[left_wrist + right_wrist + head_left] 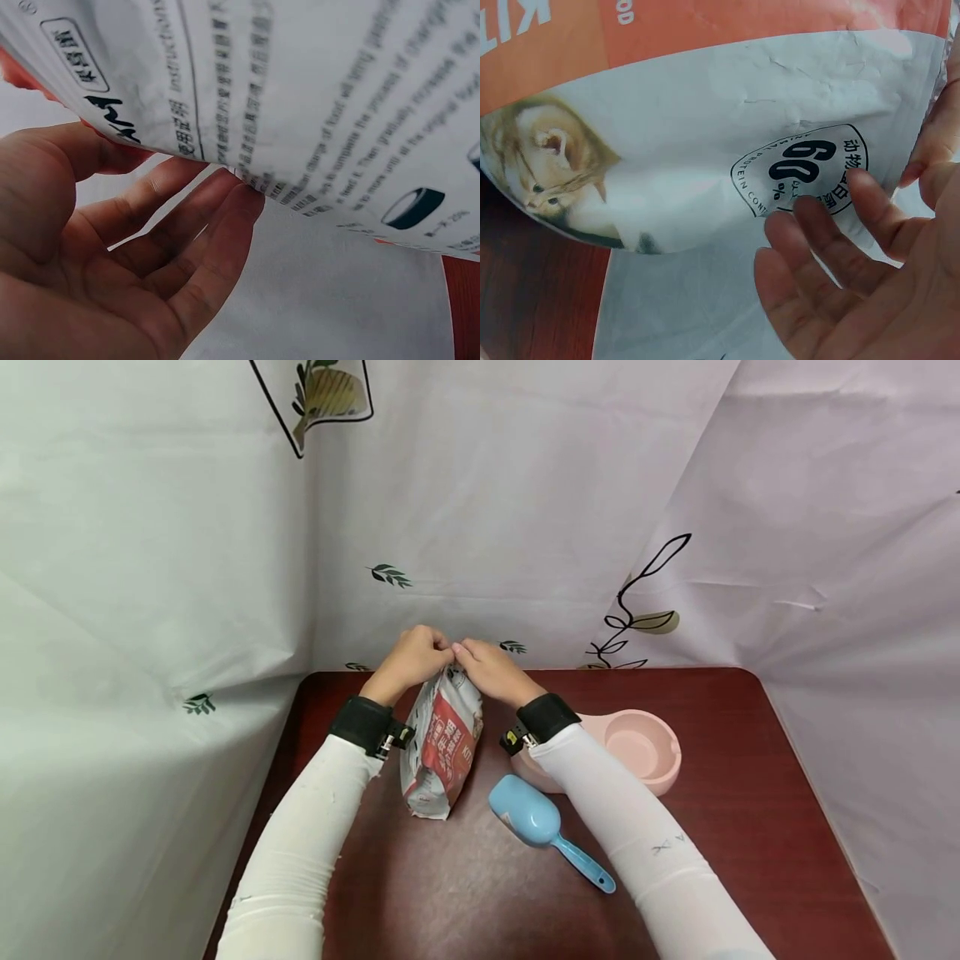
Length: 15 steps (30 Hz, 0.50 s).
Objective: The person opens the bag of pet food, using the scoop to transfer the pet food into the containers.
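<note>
A white and red cat food bag point(450, 739) stands upright on the table, its top edge between both hands. My left hand point(414, 658) pinches that edge from the left, with thumb and fingertips at the bag's border in the left wrist view. From the right, my right hand point(492, 670) pinches the same edge, thumb tip close to the left hand. In the right wrist view its other fingers point(832, 244) lie loosely against the panel with the "60%" mark, beside a printed kitten. Instructions text covers the side of the bag point(247, 97) facing the left wrist.
A light blue scoop point(534, 814) lies on the dark red table point(750, 827), handle toward the front right. Behind it sits a pink double pet bowl point(637, 747), partly hidden under the right forearm. White patterned cloth point(480, 510) hangs behind the table and at both sides.
</note>
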Each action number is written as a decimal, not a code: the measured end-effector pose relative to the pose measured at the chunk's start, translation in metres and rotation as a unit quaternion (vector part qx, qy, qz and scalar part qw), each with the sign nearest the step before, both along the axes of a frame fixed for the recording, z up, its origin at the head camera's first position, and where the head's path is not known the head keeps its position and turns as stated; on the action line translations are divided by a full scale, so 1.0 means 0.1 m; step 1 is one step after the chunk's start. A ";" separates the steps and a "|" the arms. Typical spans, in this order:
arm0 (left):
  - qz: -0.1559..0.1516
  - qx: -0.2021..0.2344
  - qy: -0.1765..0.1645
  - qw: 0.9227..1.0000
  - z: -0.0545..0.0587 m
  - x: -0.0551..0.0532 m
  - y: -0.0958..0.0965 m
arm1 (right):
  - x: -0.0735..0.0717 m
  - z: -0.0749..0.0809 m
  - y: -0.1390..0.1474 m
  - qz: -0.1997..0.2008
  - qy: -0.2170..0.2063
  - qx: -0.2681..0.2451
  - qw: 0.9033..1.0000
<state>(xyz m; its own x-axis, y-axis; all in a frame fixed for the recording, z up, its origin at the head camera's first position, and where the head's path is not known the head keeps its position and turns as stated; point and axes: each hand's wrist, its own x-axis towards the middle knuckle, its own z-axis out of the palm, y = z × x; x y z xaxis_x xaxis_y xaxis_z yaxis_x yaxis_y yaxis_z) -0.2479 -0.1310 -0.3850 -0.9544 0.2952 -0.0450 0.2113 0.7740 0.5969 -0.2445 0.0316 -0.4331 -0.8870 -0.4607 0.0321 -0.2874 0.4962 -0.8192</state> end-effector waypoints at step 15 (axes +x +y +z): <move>0.008 -0.023 0.011 1.000 0.02 0.04 0.03 | -0.03 -0.01 -0.06 -0.030 -0.121 -0.079 0.989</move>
<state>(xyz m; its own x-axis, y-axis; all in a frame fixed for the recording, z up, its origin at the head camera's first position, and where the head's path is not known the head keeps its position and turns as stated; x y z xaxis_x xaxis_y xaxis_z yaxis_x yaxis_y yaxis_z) -0.2438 -0.1281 -0.3830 -0.9599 0.2781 -0.0365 0.2117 0.8039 0.5559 -0.2473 0.0259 -0.4342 -0.9032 -0.4132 -0.1163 -0.0479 0.3663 -0.9293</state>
